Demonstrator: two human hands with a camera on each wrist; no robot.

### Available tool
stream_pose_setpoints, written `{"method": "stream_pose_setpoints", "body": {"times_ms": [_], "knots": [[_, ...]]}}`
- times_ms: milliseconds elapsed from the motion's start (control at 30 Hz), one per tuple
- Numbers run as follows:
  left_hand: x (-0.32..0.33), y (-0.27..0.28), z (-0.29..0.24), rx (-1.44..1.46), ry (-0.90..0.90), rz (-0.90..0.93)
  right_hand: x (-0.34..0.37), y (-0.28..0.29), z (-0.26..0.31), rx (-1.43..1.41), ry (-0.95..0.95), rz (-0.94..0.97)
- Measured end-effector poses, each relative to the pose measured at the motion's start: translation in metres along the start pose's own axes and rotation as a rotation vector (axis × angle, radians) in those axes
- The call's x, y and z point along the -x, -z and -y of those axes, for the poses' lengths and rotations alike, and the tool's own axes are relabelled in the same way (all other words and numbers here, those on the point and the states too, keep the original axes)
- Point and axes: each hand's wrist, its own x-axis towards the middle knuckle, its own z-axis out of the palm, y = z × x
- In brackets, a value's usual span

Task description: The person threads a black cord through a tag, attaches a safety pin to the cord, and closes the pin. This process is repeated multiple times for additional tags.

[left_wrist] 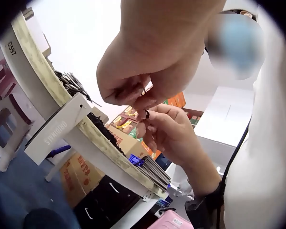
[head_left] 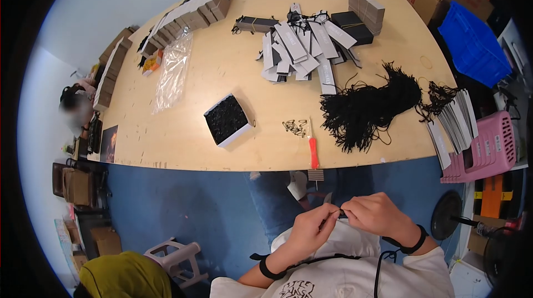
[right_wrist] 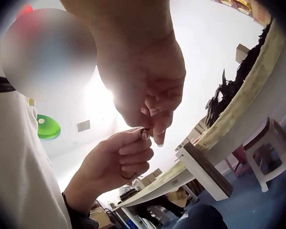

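In the head view my left hand and right hand meet in front of the lap, below the table's near edge. Fingertips of both hands pinch a small black piece, mostly covered by the fingers; I cannot tell its kind. In the left wrist view the left hand is above and the right hand below, tips together. A stack of white tags sticks out at the table edge close by. On the table beyond lie a red-handled tool and some small wire loops.
A white box of black bits stands on the table. Farther right are a bundle of black cords and a pile of white tags. A pink basket stands right; a stool stands left.
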Motion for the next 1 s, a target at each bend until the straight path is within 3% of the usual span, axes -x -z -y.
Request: {"method": "stream_pose_setpoints", "body": {"times_ms": [267, 433, 533, 600, 900, 1000], "knots": [[-0.003, 0.003, 0.007, 0.097, 0.031, 0.1, 0.007, -0.001, -0.009, -0.22, -0.095, 0.03], [-0.003, 0.001, 0.01, 0.118, -0.024, 0.075, 0.007, 0.004, -0.011, -0.153, -0.091, 0.039], [-0.005, 0.003, 0.005, 0.099, 0.108, 0.134, 0.008, 0.003, -0.01, -0.137, -0.063, 0.033], [-0.004, -0.001, 0.008, 0.156, 0.17, 0.077, 0.009, 0.003, -0.01, -0.131, -0.06, 0.028], [-0.003, -0.009, 0.016, 0.261, 0.173, 0.038, 0.01, 0.006, -0.011, -0.112, -0.106, 0.03], [-0.003, -0.006, 0.016, 0.268, 0.21, 0.075, 0.008, 0.009, -0.005, -0.251, -0.246, 0.1]]}}
